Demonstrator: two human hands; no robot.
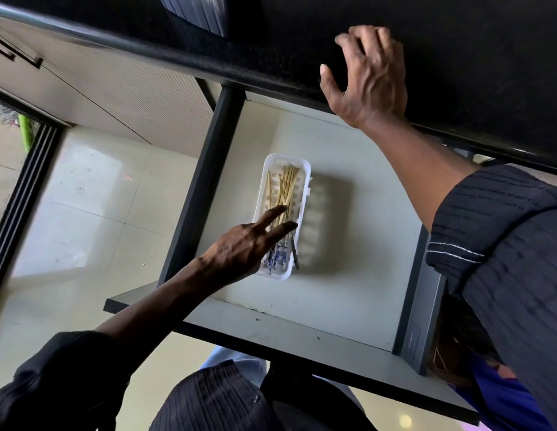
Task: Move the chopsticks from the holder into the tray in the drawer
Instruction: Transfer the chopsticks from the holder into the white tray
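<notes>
A white slotted tray (304, 172) lies in the open drawer (358, 275). Several wooden chopsticks (286, 188) with blue-patterned ends lie lengthwise in the tray; one dark stick juts over its near right rim. My left hand (240, 250) hovers over the tray's near half with fingers stretched out straight above the chopsticks, holding nothing. My right hand (369, 76) rests on the black counter top (473, 73) above the drawer, fingers loosely bent, nothing in it. The holder is out of view.
The drawer has dark side rails (205, 181) and a dark front panel (271, 334) near my body. Pale floor tiles (84, 197) lie to the left, with cabinet fronts (115, 88) and a dark door frame (19, 197) beyond.
</notes>
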